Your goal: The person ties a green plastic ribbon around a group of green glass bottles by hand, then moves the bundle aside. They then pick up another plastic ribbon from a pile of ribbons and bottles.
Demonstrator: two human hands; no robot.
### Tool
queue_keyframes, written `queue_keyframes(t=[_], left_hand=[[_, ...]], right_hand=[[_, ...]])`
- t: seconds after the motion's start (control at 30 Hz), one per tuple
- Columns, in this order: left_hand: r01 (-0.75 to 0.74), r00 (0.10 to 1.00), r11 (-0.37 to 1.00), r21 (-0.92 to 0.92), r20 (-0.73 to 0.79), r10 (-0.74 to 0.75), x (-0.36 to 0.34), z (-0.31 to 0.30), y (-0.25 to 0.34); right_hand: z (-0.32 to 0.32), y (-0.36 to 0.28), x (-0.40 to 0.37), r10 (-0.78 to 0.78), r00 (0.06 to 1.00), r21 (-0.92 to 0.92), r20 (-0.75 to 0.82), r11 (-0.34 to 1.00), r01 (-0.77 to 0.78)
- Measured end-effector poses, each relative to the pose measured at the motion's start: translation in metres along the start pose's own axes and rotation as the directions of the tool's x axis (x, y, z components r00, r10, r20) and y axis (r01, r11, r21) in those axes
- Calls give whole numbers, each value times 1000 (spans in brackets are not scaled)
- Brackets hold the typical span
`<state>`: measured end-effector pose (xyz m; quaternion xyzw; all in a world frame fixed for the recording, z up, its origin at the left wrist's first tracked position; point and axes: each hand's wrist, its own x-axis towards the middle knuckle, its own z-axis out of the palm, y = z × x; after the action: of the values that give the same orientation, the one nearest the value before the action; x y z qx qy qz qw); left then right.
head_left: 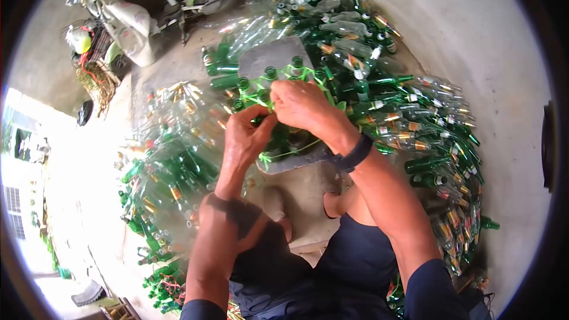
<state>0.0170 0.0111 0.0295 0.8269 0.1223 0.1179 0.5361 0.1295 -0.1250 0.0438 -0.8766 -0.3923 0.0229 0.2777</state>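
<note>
My left hand and my right hand are both closed on a thin bright green string looped around a cluster of green glass bottles. The bottles stand neck-up on a grey slab in front of me. My right hand lies over the bottle tops and pinches the string near the cluster. Lower down, my left hand grips the string at the bundle's near side. A dark band sits on my right wrist.
Heaps of green and clear bottles surround the slab on the right, back and left. Two parked scooters stand at the far left on the concrete floor. My knees and dark clothing fill the bottom.
</note>
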Motion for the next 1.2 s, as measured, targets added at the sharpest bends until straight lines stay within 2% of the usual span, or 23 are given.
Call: queue_keyframes(t=[0.13,0.2,0.23,0.27,0.3,0.33,0.37,0.4,0.43,0.47,0.5,0.6,0.73,0.8,0.93,1.0,1.2], left_hand=[[6,999,995,104,-53,0,-1,1,-3],[-21,996,990,138,-78,32,-2,3,-1],[-46,994,985,164,-94,62,-4,3,0],[-43,995,992,118,-90,54,-3,2,-4],[-5,999,974,228,-36,14,-2,-4,3],[-142,983,945,296,-69,169,5,-3,-18],[-189,980,951,245,-17,199,7,-8,-28],[-27,999,998,65,33,24,6,-10,-18],[-26,998,996,86,55,21,7,-12,-16],[-34,997,993,109,71,27,5,-13,-9],[-35,998,997,67,64,31,7,-13,-19],[55,995,996,74,82,-61,3,-13,-5],[34,996,995,92,79,-42,7,-12,-10],[45,997,989,144,55,-53,8,-12,-14],[22,999,990,142,38,-27,12,-13,-27],[20,999,992,125,35,-25,10,-12,-26],[33,999,994,108,20,-35,16,-17,-39]], right_hand=[[1,1,7,46,995,-2,92,999,-46],[0,3,6,80,994,79,79,993,-86],[-5,0,7,99,986,160,133,980,-120],[6,7,5,-51,998,175,23,983,47],[16,14,3,-144,986,180,-81,971,157],[25,21,-1,-178,970,305,-163,926,221],[24,18,-11,-256,882,495,-396,749,440],[29,26,-6,-537,678,30,-501,773,634],[40,7,13,-26,996,92,-86,995,34],[26,-1,1,19,977,336,-210,940,54],[31,-7,8,86,980,233,-180,972,-42],[25,-14,13,168,985,210,-30,965,-158],[28,-15,8,179,977,191,-113,969,-155],[29,-15,5,98,986,141,-136,987,-78],[36,-17,13,135,988,129,-70,984,-125],[35,-18,14,187,981,188,-59,967,-173],[16,-24,2,114,991,130,-67,986,-104]])
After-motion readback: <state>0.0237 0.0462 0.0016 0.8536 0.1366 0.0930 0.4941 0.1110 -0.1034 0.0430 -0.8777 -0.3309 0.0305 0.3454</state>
